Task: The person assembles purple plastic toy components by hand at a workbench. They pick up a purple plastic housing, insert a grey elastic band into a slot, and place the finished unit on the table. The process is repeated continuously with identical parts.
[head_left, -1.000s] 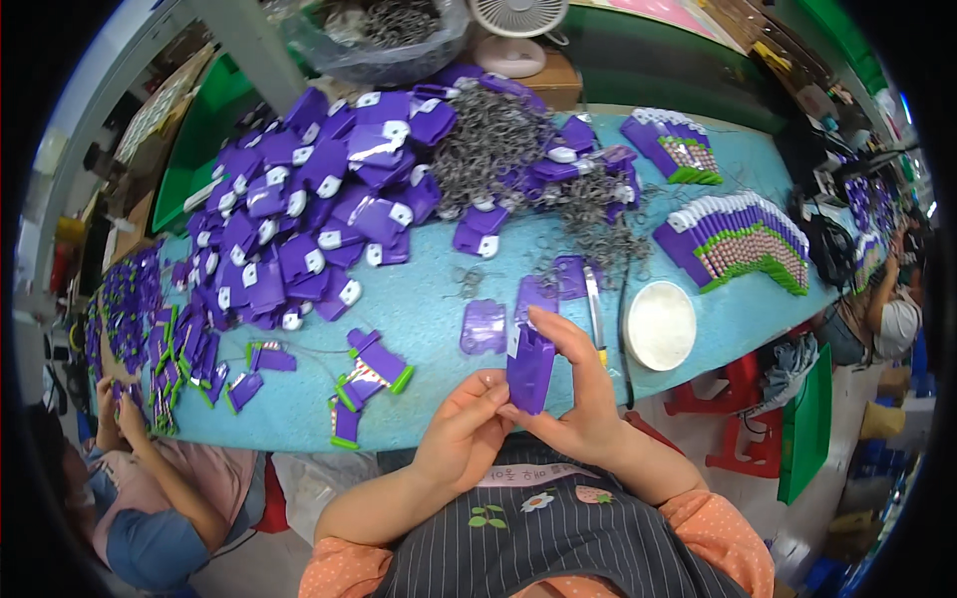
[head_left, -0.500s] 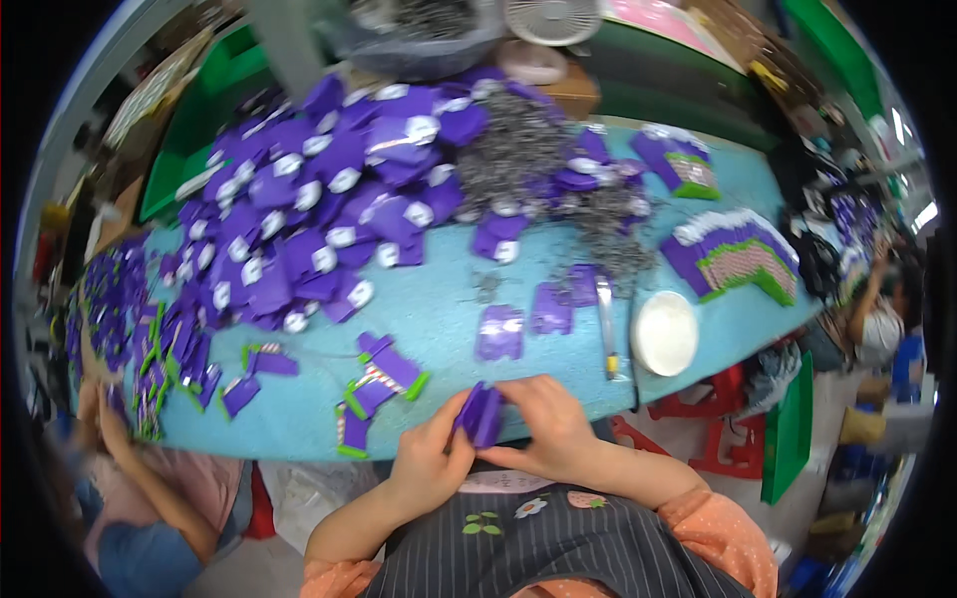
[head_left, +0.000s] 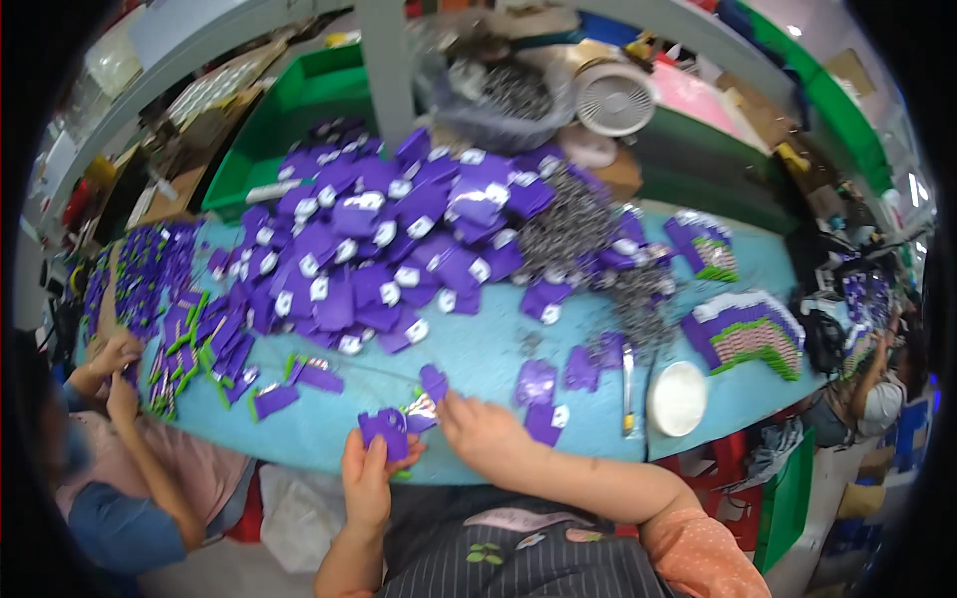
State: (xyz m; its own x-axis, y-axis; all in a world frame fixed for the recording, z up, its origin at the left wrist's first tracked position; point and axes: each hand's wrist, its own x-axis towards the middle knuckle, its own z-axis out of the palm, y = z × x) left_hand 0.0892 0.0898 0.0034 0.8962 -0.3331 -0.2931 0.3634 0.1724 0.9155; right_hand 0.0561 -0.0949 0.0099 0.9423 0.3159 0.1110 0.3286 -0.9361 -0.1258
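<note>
My left hand point(head_left: 371, 473) holds a small flat purple piece point(head_left: 385, 431) up at the table's near edge, thumb in front. My right hand point(head_left: 483, 434) reaches across to its left, its fingertips closed at the edge of a purple piece with a striped band and green trim point(head_left: 421, 411). Part of that piece is hidden behind the hands. Beyond my right hand lie a purple piece with a white tag point(head_left: 544, 424) and a shiny purple piece point(head_left: 536, 383). Loose purple pieces with green edges point(head_left: 317, 375) lie to the left.
A big heap of purple pieces with white tags point(head_left: 379, 239) covers the table's far left, beside a pile of thin dark metal bits point(head_left: 568, 224). On the right are a white round lid point(head_left: 677, 399), a knife-like tool point(head_left: 628, 389) and stacked finished-looking pieces point(head_left: 746, 334). A co-worker's hands point(head_left: 120, 374) work at far left.
My hands have parted; the left keeps a purple piece and the right has moved to the striped one. A white-tagged piece now lies beyond my right forearm. The view has shifted.
</note>
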